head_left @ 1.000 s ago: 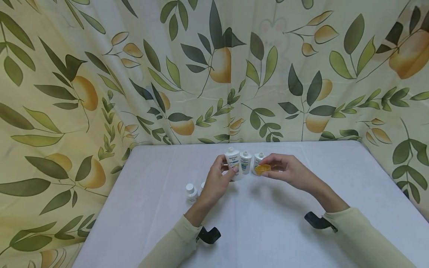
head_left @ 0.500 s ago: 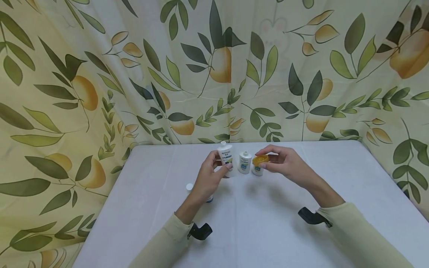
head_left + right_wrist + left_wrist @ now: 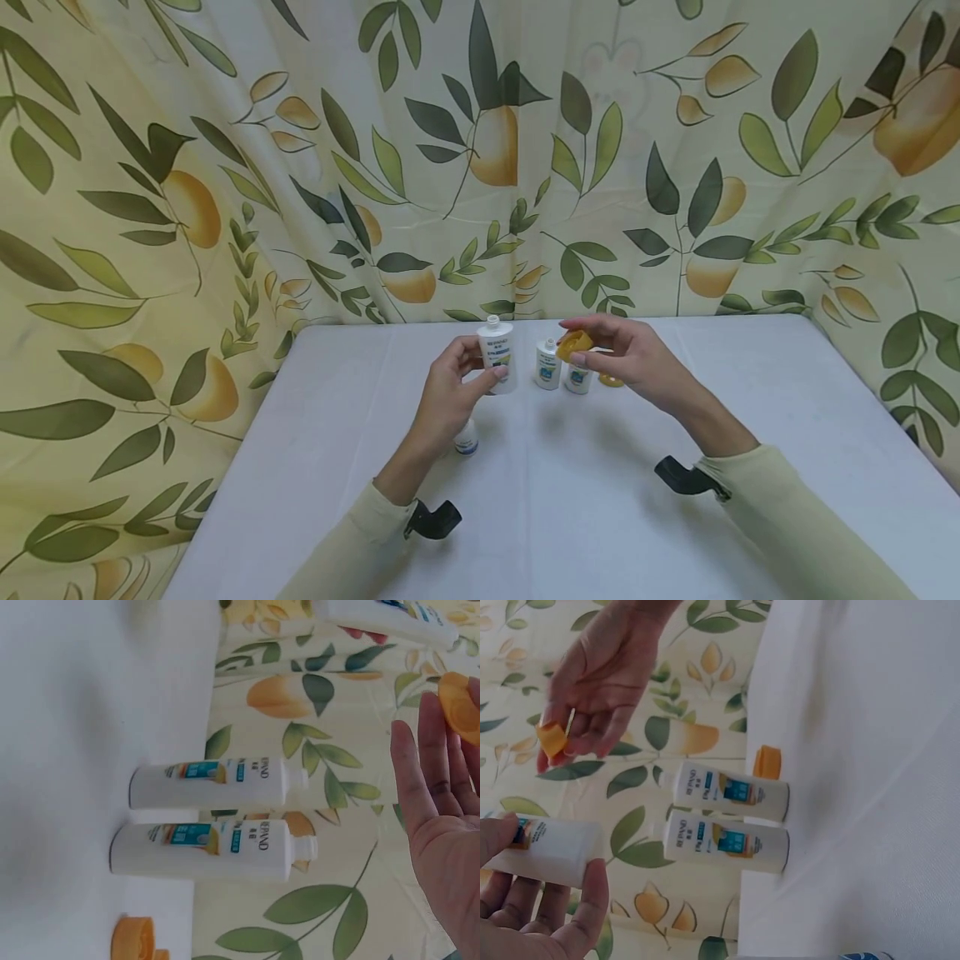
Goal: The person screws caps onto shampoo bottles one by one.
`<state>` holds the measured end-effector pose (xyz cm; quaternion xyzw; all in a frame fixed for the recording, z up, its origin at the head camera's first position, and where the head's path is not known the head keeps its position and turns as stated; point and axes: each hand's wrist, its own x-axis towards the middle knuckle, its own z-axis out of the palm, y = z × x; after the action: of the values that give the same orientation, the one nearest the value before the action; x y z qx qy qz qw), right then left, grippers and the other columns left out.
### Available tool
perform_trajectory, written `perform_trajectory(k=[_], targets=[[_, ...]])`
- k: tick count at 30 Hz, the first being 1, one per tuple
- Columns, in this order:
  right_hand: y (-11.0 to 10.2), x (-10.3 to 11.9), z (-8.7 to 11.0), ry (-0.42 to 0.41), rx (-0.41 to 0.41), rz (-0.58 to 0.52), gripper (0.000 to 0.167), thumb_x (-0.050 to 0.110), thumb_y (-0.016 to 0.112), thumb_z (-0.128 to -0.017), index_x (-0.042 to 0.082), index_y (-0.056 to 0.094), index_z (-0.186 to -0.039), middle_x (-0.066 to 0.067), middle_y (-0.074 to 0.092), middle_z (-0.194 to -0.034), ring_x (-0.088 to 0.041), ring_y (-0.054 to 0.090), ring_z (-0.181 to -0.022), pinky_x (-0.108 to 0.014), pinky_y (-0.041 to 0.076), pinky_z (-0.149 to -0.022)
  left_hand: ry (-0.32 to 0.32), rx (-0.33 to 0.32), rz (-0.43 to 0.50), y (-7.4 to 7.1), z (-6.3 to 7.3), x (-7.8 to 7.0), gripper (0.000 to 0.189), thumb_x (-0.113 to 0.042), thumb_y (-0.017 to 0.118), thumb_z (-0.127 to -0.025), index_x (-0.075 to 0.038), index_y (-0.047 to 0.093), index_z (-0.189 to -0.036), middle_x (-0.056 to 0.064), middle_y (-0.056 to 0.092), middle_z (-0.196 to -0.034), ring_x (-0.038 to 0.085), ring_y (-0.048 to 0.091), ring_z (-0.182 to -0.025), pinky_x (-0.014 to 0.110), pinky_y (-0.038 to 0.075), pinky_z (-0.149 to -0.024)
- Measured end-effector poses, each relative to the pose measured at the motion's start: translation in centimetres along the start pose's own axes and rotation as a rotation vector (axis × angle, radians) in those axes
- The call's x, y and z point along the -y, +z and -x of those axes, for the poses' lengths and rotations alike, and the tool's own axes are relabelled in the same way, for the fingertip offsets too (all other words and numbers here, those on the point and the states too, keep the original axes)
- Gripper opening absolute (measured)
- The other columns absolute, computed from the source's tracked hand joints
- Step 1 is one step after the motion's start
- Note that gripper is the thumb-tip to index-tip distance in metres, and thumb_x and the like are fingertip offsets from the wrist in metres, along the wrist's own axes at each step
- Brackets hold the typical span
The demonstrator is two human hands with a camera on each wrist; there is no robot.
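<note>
In the head view my left hand (image 3: pixel 444 392) grips a white bottle (image 3: pixel 495 343) with a narrow, uncapped neck, thumb across its printed label. The bottle is upright and raised over the table. My right hand (image 3: pixel 637 357) pinches an orange flip-top cap (image 3: pixel 573 343) between thumb and fingers, apart from the held bottle's neck. Between and below the hands stand two more uncapped white bottles, the left one (image 3: pixel 547 368) and the right one (image 3: pixel 577 379), with the same kind of label. The right wrist view shows the hollow underside of the held cap (image 3: pixel 459 709).
A second orange cap (image 3: pixel 611 381) lies on the white table (image 3: pixel 585 517) just right of the standing bottles. A small white bottle (image 3: pixel 467 439) stands beside my left forearm, partly hidden by it. A fruit-patterned curtain (image 3: pixel 465 250) hangs behind the table.
My left hand has carried its bottle left, away from the standing pair. My right hand has lifted the cap up and left and tilted it, uncovering the right bottle and the cap on the table.
</note>
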<state>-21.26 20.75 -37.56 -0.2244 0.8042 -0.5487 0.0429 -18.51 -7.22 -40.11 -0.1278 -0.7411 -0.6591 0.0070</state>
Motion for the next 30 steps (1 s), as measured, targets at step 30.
perform_trajectory(k=[30], targets=[[0.9,2.3,-1.6,-0.127,0.062,-0.020,0.036,0.013,0.069,-0.098,0.008,0.063,-0.133,-0.010,0.066,-0.126,-0.023,0.067,-0.110,-0.030,0.057,-0.093,0.036,0.082,-0.071,2.5,0.7,0.2,0.042,-0.013,0.076,-0.092,-0.011,0.059,-0.130,0.004,0.063,-0.128,0.022,0.063,-0.110,0.028,0.061,-0.082]])
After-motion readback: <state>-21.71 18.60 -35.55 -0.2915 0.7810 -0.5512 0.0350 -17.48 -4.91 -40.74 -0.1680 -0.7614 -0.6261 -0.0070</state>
